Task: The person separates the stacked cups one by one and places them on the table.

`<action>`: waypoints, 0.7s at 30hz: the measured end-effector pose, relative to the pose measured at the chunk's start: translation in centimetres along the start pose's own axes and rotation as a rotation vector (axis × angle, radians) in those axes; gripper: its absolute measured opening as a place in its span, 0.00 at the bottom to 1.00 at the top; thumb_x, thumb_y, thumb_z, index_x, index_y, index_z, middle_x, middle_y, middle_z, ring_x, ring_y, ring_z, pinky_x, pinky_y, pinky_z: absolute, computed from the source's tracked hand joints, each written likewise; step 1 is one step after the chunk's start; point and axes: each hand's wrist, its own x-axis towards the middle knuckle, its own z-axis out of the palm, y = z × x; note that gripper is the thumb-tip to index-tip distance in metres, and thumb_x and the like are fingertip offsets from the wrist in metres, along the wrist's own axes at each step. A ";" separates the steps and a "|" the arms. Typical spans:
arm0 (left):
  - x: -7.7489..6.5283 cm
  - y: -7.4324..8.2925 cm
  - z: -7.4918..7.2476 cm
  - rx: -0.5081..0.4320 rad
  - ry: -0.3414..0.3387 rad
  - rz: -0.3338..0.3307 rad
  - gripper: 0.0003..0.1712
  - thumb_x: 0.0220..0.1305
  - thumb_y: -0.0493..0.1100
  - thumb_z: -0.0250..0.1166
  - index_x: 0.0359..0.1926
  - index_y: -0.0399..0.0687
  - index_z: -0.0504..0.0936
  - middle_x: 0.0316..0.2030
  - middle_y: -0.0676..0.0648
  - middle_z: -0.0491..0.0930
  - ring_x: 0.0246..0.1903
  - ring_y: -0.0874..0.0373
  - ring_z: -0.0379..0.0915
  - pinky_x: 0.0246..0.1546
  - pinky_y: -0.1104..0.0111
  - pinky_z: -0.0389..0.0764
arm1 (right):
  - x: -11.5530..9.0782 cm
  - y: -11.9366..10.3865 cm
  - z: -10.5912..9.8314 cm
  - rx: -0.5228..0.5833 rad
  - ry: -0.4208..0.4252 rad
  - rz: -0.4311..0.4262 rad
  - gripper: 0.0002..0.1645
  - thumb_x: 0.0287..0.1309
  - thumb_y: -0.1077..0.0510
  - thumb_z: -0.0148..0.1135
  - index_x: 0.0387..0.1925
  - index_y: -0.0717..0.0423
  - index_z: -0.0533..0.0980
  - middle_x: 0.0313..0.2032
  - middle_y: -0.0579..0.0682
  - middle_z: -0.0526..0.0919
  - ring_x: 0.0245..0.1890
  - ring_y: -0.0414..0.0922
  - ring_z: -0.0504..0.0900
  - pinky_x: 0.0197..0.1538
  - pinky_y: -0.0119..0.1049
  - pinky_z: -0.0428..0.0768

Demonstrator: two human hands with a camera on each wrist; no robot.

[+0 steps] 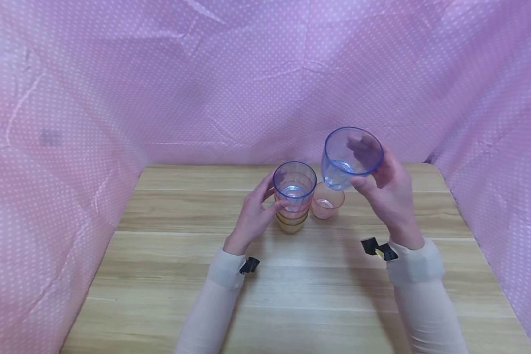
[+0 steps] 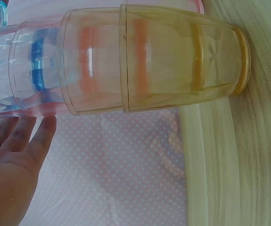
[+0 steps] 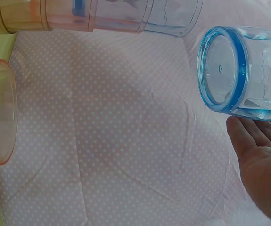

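Observation:
Near the back of the table rises a stack of nested clear plastic cups (image 2: 173, 61): yellow at the bottom, pink higher up and a blue cup (image 1: 294, 169) on top. My left hand (image 1: 256, 211) grips the upper part of this stack, thumb in front and fingers round the far left side. Up in the air to the right, my right hand (image 1: 391, 196) holds a separate blue cup (image 1: 336, 174) by its side, mouth upward and slightly tilted. Its blue-ringed base (image 3: 220, 70) shows in the right wrist view, higher than the top of the stack.
A single pink cup (image 1: 328, 209) stands upright on the wooden table (image 1: 292, 305), just right of the stack. Pink dotted cloth (image 1: 230, 98) hangs behind the table and along both sides. Each wrist carries a small black device on a pale cuff.

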 end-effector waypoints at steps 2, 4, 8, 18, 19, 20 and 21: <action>0.0 0.0 0.0 -0.008 0.001 0.005 0.43 0.66 0.42 0.71 0.77 0.41 0.64 0.70 0.39 0.72 0.68 0.46 0.72 0.68 0.66 0.75 | -0.1 0.0 -0.2 0.001 0.007 0.001 0.43 0.54 0.59 0.80 0.67 0.71 0.70 0.63 0.65 0.79 0.65 0.55 0.77 0.72 0.40 0.73; 0.0 0.0 0.0 -0.018 0.000 0.009 0.44 0.66 0.49 0.70 0.77 0.41 0.64 0.70 0.38 0.72 0.68 0.46 0.72 0.69 0.65 0.75 | -0.1 0.1 -0.4 0.005 0.015 0.004 0.43 0.54 0.61 0.80 0.67 0.71 0.70 0.63 0.66 0.79 0.65 0.56 0.77 0.72 0.41 0.73; 0.0 -0.2 0.0 -0.025 -0.001 0.009 0.48 0.64 0.59 0.66 0.77 0.41 0.64 0.70 0.38 0.72 0.68 0.46 0.71 0.69 0.64 0.75 | -0.3 0.2 -0.8 0.015 0.025 0.015 0.42 0.55 0.64 0.79 0.68 0.73 0.69 0.64 0.67 0.78 0.65 0.57 0.77 0.72 0.41 0.73; 0.0 -0.2 0.0 -0.003 0.003 -0.002 0.43 0.64 0.34 0.72 0.77 0.40 0.64 0.70 0.38 0.73 0.67 0.46 0.72 0.68 0.65 0.75 | -0.7 0.4 -1.5 0.063 0.053 0.020 0.40 0.55 0.69 0.77 0.67 0.74 0.69 0.64 0.68 0.78 0.65 0.57 0.77 0.72 0.43 0.73; 0.0 -0.2 0.0 -0.003 0.003 -0.003 0.43 0.64 0.34 0.72 0.77 0.40 0.64 0.70 0.38 0.73 0.67 0.46 0.72 0.68 0.65 0.75 | -0.7 0.4 -1.6 0.066 0.055 0.019 0.40 0.55 0.69 0.77 0.67 0.74 0.69 0.64 0.68 0.78 0.65 0.57 0.77 0.72 0.43 0.73; 0.0 -0.2 0.0 -0.004 0.002 -0.003 0.43 0.64 0.34 0.72 0.77 0.40 0.64 0.70 0.38 0.73 0.67 0.46 0.72 0.68 0.65 0.75 | -0.8 0.4 -1.7 0.069 0.058 0.017 0.40 0.55 0.70 0.77 0.67 0.74 0.69 0.63 0.68 0.78 0.65 0.57 0.77 0.72 0.43 0.73; 0.0 -0.2 0.0 -0.005 0.003 -0.003 0.43 0.64 0.34 0.72 0.77 0.40 0.64 0.70 0.39 0.73 0.67 0.46 0.72 0.68 0.65 0.75 | -0.9 0.5 -1.8 0.070 0.060 0.016 0.40 0.55 0.70 0.77 0.67 0.74 0.69 0.63 0.68 0.78 0.65 0.57 0.78 0.72 0.43 0.73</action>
